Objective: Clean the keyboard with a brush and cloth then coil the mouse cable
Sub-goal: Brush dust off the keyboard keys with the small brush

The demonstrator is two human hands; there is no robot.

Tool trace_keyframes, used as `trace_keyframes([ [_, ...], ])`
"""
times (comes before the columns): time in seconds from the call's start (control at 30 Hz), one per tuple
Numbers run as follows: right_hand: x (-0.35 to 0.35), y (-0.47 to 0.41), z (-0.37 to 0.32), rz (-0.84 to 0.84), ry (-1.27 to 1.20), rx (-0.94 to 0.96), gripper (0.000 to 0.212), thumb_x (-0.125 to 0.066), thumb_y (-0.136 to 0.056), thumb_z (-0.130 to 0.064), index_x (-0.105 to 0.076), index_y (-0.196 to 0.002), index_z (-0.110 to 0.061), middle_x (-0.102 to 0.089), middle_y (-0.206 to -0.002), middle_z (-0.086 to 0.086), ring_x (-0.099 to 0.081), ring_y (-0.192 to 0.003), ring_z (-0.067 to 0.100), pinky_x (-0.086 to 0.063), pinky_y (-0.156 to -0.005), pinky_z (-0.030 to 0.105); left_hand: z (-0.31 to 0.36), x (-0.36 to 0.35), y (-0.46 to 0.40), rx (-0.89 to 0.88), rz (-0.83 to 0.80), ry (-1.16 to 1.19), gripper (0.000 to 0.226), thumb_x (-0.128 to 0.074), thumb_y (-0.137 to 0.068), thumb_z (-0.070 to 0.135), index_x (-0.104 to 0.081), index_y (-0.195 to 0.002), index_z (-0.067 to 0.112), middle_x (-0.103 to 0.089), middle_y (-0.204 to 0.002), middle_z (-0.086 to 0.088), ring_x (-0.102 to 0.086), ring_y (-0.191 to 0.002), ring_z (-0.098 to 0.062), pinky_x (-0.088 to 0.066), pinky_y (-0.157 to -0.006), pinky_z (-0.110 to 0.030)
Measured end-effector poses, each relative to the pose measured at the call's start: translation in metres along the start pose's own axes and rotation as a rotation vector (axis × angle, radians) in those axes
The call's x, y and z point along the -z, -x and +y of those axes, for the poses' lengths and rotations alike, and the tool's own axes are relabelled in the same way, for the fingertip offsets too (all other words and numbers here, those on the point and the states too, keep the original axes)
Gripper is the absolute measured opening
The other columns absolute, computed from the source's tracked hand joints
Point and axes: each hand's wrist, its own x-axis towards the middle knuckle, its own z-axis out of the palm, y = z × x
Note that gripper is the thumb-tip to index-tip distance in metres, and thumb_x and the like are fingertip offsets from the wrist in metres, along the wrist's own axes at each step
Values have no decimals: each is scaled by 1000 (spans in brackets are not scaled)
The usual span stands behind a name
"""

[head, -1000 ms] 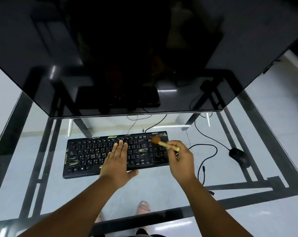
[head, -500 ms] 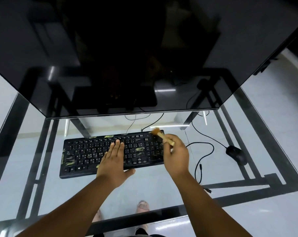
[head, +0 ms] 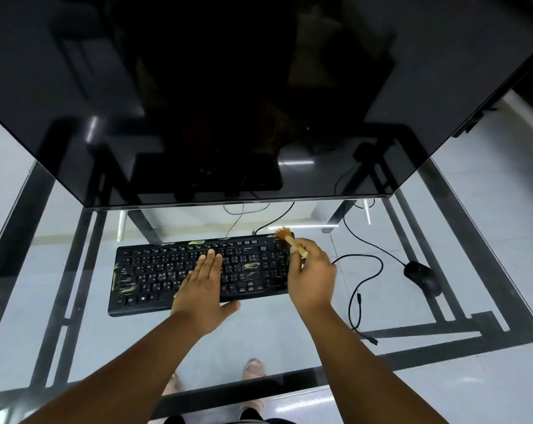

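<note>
Flat black plastic keyboard [head: 198, 270], smeared with yellowish patches, is lying on the glass-topped table [head: 412, 316]. Left hand [head: 202, 289] is pressing it with straight fingers. Right hand [head: 312, 275] is pinching a wooden, orange-bristled brush [head: 289, 240] at the keyboard's far right corner.

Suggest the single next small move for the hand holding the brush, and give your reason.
Probably draw the small wooden brush, held by the right hand, leftwards along the black keyboard's top row: its bristles sit at the far right corner, yellowish smears remain further left, and the flat left hand steadies the keys.
</note>
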Motion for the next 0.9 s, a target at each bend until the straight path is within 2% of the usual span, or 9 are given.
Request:
trace_keyframes([
  [0.1, -4, -2, -4, -120, -68, 42, 16, -58, -93, -23, -67, -106, -25, -71, -81, -10, -56, -59, 10, -50, -65, 32, -2, 2, 2, -8, 3, -7, 105, -49, -86, 66, 12, -154, 15, 21, -161, 0, 14, -149, -17, -5, -121, -35],
  [0.2, -3, -9, 4, 21, 90, -55, 17, -55, -94, -25, -65, -109, -25, -72, -86, -4, -65, -73, 20, -45, -77, 35, -4, 5, 5, -2, -1, -8, 103, -49, -87, 66, 13, -154, 16, 21, -160, 1, 13, -149, -17, -7, -120, -36],
  [0.33, 1, -13, 8, -39, 93, -95, 15, -53, -96, -27, -62, -108, -26, -70, -79, -4, -64, -71, 22, -43, -79, 37, -13, 7, 7, 11, 13, 14, 103, -49, -87, 66, 11, -154, 16, 17, -162, 1, 12, -150, -17, -7, -122, -36],
  [0.4, 4, -13, 12, 32, 140, -126, 16, -52, -96, -27, -60, -110, -26, -69, -83, -4, -63, -75, 21, -40, -77, 35, -18, 8, 8, 22, 23, 23, 103, -49, -86, 66, 10, -155, 16, 15, -162, 1, 11, -150, -17, -7, -122, -37],
  [0.5, 4, -11, 4, 51, -136, -178, 17, -52, -97, -24, -59, -113, -22, -66, -84, -2, -60, -70, 20, -50, -68, 37, -30, 11, 13, 35, 53, 35, 103, -50, -86, 66, 8, -155, 16, 12, -163, 0, 10, -150, -17, -9, -122, -38],
  [0.6, -1, -3, -19, -18, -358, -198, 13, -56, -96, -21, -60, -108, -26, -64, -78, -4, -57, -61, 19, -50, -59, 33, -42, 16, 17, 54, 88, 62, 103, -51, -85, 66, 5, -155, 16, 9, -163, 1, 8, -150, -17, -8, -122, -38],
  [0.73, -25, 15, -51, -92, -522, -286, 12, -64, -93, -22, -64, -105, -26, -70, -85, -7, -66, -72, 12, -53, -69, 23, -66, 25, 27, 106, 148, 82, 104, -54, -84, 65, 2, -155, 15, 3, -164, 0, 5, -151, -18, -8, -122, -37],
  [0.83, -48, 33, -80, -168, -672, -303, 5, -65, -93, -21, -65, -97, -19, -74, -81, -1, -72, -77, 18, -56, -75, 30, -91, 31, 36, 146, 171, 96, 109, -57, -80, 66, 2, -155, 14, 2, -164, -3, 3, -151, -19, -9, -122, -37],
  [0.9, -60, 43, -99, -199, -733, -319, 9, -65, -93, -22, -63, -91, -14, -74, -77, 4, -72, -75, 21, -58, -75, 35, -107, 34, 41, 172, 172, 106, 112, -59, -78, 67, 3, -155, 14, 2, -164, -3, 2, -151, -20, -10, -122, -38],
])
